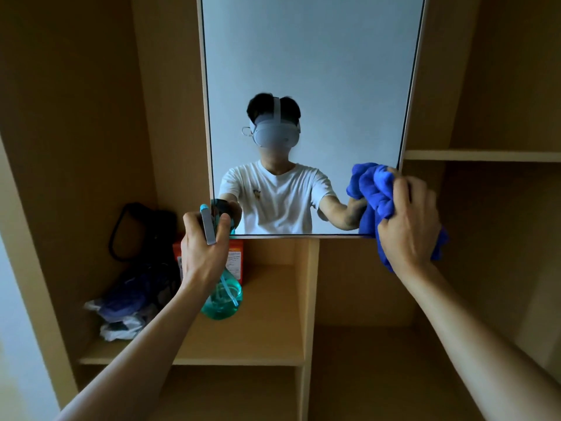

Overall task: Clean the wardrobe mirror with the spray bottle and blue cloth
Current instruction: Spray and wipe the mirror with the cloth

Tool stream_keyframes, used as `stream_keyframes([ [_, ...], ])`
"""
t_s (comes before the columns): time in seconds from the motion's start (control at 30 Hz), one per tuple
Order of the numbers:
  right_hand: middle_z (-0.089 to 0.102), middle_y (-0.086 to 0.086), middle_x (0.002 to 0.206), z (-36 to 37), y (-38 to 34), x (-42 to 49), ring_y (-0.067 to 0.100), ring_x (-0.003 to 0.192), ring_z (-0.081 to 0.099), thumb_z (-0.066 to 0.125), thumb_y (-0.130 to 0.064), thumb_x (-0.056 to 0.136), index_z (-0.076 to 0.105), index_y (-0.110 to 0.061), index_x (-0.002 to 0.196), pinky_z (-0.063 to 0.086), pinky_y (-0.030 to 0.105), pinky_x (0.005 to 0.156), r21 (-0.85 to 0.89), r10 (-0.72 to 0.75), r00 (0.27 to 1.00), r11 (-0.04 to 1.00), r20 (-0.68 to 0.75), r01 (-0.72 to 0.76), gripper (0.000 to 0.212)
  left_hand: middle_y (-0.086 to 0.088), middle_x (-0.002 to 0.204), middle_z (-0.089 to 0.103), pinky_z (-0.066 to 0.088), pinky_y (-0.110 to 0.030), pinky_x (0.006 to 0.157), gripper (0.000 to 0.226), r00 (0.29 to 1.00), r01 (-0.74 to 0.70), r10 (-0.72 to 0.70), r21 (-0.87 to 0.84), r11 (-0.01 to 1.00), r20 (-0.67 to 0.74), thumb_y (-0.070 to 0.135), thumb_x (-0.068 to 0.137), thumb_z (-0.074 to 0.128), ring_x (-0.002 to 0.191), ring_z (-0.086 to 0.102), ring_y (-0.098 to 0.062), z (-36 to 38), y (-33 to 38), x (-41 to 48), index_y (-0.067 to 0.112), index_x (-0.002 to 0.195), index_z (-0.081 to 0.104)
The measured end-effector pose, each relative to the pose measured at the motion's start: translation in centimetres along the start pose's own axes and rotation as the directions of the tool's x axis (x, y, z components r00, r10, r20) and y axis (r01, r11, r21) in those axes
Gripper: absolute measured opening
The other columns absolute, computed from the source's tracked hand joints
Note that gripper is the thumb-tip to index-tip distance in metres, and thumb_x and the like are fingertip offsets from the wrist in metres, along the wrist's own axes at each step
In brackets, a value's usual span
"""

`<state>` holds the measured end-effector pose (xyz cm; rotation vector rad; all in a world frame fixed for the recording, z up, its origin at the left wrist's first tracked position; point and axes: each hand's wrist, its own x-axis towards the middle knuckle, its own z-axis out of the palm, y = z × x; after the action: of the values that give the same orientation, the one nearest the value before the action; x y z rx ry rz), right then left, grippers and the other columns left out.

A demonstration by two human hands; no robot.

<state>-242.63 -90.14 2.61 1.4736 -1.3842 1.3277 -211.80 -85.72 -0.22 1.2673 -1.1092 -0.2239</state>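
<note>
The wardrobe mirror (309,71) hangs upright in the middle of the wooden wardrobe and reflects a person in a white shirt. My left hand (202,247) grips the neck of a teal spray bottle (223,299), its head raised to the mirror's lower left corner. My right hand (408,221) grips a bunched blue cloth (375,189) and holds it against the mirror's lower right corner, over the frame edge.
A wooden shelf (267,329) runs below the mirror on the left, carrying an orange box (235,256), a dark bag (136,232) and crumpled plastic bags (121,314). A vertical divider (308,299) stands under the mirror. Another shelf (482,155) sits at the right.
</note>
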Motion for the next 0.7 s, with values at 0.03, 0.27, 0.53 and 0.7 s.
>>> stream_keyframes([
  [0.03, 0.056, 0.018, 0.120, 0.1, 0.1, -0.5, 0.038, 0.097, 0.051, 0.043, -0.008, 0.082, 0.050, -0.010, 0.130, 0.045, 0.049, 0.077, 0.000, -0.040, 0.999, 0.999, 0.010, 0.040, 0.049, -0.002, 0.088, 0.059, 0.054, -0.054, 0.080, 0.036, 1.000, 0.005, -0.005, -0.001, 1.000, 0.001, 0.046, 0.100, 0.058, 0.086, 0.062, -0.032, 0.0, -0.1, 0.0, 0.013, 0.108, 0.045],
  [0.27, 0.058, 0.014, 0.124, 0.3, 0.5, -3.6, 0.035, 0.109, 0.054, 0.062, -0.007, 0.082, 0.058, -0.010, 0.131, 0.048, 0.046, 0.087, 0.062, -0.218, 0.969, 0.975, 0.115, 0.212, 0.049, -0.001, 0.089, 0.061, 0.054, -0.055, 0.082, 0.035, 1.000, 0.019, -0.019, -0.055, 0.998, 0.001, 0.046, 0.098, 0.060, 0.089, 0.062, -0.034, 0.0, -0.4, 0.0, 0.015, 0.107, 0.048],
  [0.53, 0.057, 0.012, 0.125, 0.5, 0.3, -4.4, 0.032, 0.114, 0.056, 0.066, -0.010, 0.078, 0.054, -0.013, 0.135, 0.057, 0.044, 0.077, 0.086, -0.246, 0.937, 0.969, 0.248, 0.231, 0.058, 0.003, 0.087, 0.057, 0.046, -0.040, 0.075, 0.030, 1.000, 0.017, -0.019, -0.171, 0.985, -0.009, 0.036, 0.101, 0.061, 0.077, 0.054, -0.015, -0.2, -0.3, 0.0, 0.010, 0.110, 0.051],
  [0.7, 0.056, 0.008, 0.125, 0.3, -0.1, -4.6, 0.030, 0.111, 0.057, 0.072, -0.011, 0.074, 0.053, -0.016, 0.134, 0.057, 0.040, 0.069, 0.124, -0.282, 0.915, 0.959, 0.288, 0.256, 0.064, 0.007, 0.086, 0.057, 0.052, -0.050, 0.084, 0.036, 1.000, 0.030, -0.031, -0.232, 0.972, -0.002, 0.045, 0.094, 0.061, 0.080, 0.056, -0.017, -0.5, -0.4, 0.3, 0.013, 0.108, 0.051],
])
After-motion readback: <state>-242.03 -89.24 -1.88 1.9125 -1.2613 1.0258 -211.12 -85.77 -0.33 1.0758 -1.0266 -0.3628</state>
